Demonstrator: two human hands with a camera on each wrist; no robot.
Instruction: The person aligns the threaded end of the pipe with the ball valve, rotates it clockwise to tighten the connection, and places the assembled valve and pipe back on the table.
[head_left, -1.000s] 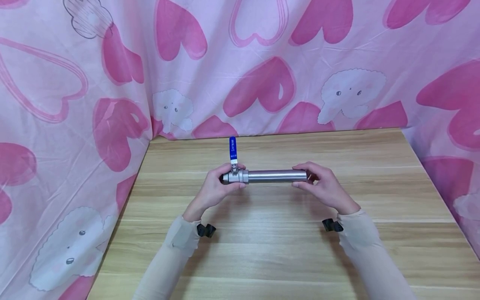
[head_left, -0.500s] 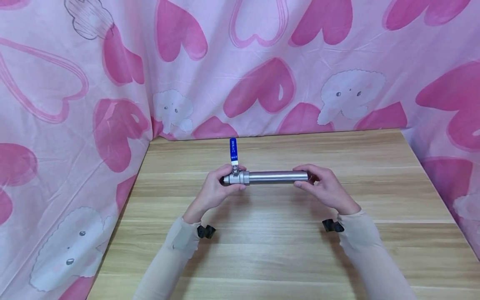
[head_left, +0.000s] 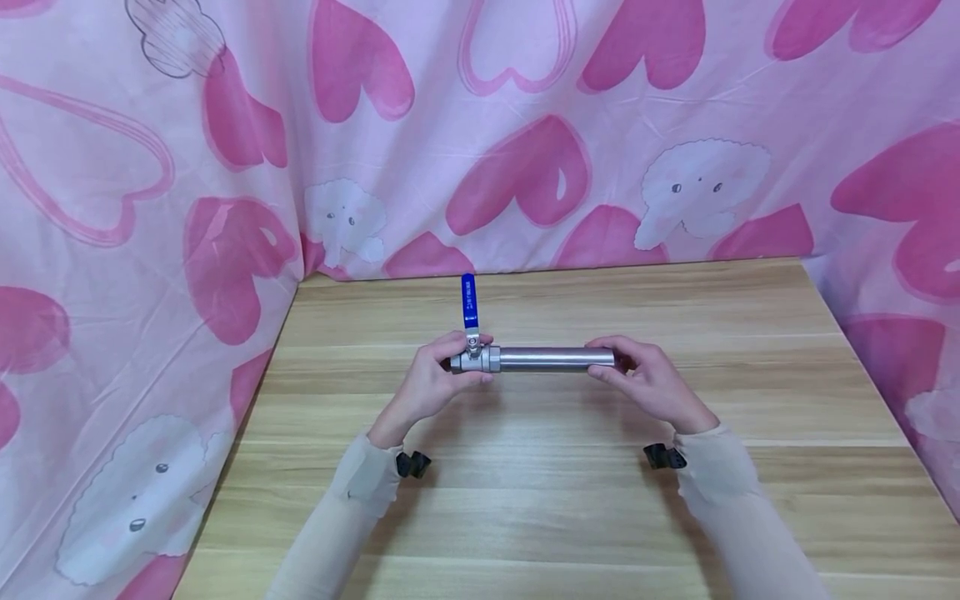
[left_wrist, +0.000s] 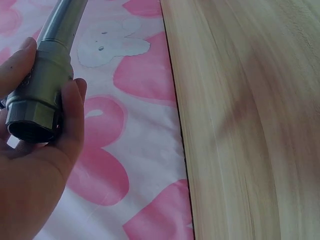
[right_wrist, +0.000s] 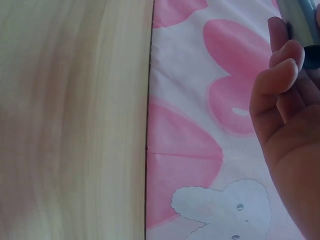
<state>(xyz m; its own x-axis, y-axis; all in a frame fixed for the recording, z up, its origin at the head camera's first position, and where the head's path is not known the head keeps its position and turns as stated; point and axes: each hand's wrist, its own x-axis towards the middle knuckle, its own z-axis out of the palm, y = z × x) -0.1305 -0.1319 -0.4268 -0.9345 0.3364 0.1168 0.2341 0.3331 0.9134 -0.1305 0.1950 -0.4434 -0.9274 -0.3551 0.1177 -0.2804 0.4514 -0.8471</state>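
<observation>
A steel ball valve (head_left: 470, 360) with a blue lever handle (head_left: 469, 302) is joined to a straight steel pipe (head_left: 555, 359), held level above the table. My left hand (head_left: 427, 390) grips the valve body between thumb and fingers; the lever points away from me. At the pipe's right end, my right hand (head_left: 654, 385) pinches it with thumb and fingertips. In the left wrist view the valve's hexagonal open end (left_wrist: 32, 120) faces the palm. The right wrist view catches only the pipe's dark open end (right_wrist: 312, 56) near curled fingers (right_wrist: 280, 77).
The wooden table (head_left: 540, 517) lies under both hands, with their shadows on it. A pink heart-patterned cloth (head_left: 517, 125) hangs behind the table and along both sides. Each wrist carries a small black camera (head_left: 413, 464).
The valve and pipe have come very slightly toward me in the head view, with both hands keeping their hold. Little else differs.
</observation>
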